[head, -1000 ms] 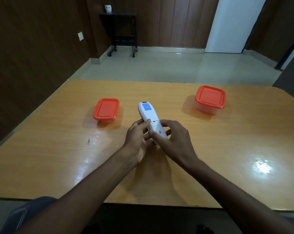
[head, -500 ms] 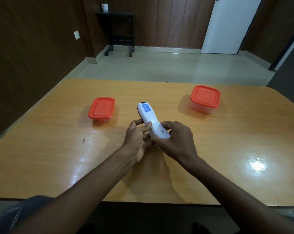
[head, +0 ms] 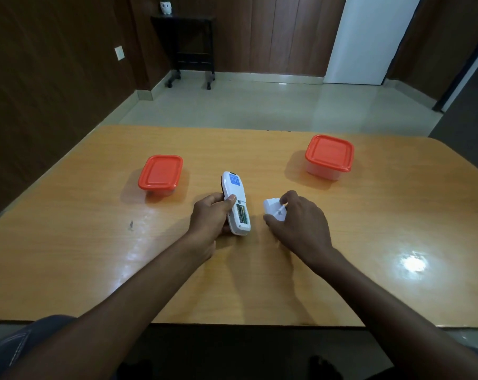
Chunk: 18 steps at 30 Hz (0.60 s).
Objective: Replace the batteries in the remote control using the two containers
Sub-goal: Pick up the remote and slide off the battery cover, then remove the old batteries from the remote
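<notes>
A white remote control lies face down mid-table, its back with a blue label upward. Its battery bay is uncovered and batteries show inside. My left hand grips the remote's left side, thumb on its back. My right hand holds the white battery cover at the table surface, just right of the remote. Two closed containers with orange-red lids stand on the table: the left container beyond my left hand, the right container farther back on the right.
The wooden table has its near edge just below my forearms. A small dark mark lies on its left part. Beyond the table are a tiled floor, a dark side stand and a white door.
The battery cover has come off the remote. My right hand carried it to the right, down to the table. The battery bay now shows. My left hand keeps hold of the remote.
</notes>
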Each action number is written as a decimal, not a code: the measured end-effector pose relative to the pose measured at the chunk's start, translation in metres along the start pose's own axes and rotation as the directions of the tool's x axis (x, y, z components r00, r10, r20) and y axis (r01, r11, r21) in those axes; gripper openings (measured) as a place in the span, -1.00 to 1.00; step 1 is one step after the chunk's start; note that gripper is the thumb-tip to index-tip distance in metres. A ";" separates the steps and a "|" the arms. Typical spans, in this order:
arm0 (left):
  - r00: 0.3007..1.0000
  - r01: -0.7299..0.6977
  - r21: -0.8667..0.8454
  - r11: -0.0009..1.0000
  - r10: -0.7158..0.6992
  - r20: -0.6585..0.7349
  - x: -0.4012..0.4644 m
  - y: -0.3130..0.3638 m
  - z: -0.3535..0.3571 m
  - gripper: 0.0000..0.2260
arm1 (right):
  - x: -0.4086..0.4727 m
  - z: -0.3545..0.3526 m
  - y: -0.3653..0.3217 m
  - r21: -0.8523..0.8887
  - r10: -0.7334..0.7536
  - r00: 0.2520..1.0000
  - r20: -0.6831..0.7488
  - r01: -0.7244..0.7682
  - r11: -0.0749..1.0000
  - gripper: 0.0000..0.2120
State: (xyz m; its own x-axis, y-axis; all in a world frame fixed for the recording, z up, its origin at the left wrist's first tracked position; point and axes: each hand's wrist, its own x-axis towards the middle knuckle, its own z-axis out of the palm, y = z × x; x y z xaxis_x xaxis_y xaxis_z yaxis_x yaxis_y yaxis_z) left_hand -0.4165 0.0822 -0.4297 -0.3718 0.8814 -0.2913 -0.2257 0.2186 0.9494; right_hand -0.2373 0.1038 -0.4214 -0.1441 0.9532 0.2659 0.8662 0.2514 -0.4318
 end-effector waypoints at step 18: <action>0.986 -0.122 0.445 0.887 0.159 -0.048 0.001 0.004 -0.012 -0.83 | -0.001 -0.002 0.000 -0.100 -0.178 0.981 -0.078 0.170 0.980 -0.74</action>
State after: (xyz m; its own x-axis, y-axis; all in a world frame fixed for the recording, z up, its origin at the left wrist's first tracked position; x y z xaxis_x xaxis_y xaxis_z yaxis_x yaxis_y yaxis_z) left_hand -0.4284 0.0791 -0.4282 -0.4460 0.8837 -0.1416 0.2460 0.2732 0.9300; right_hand -0.2356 0.1022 -0.4199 -0.2582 0.8773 0.4045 0.8727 0.3914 -0.2918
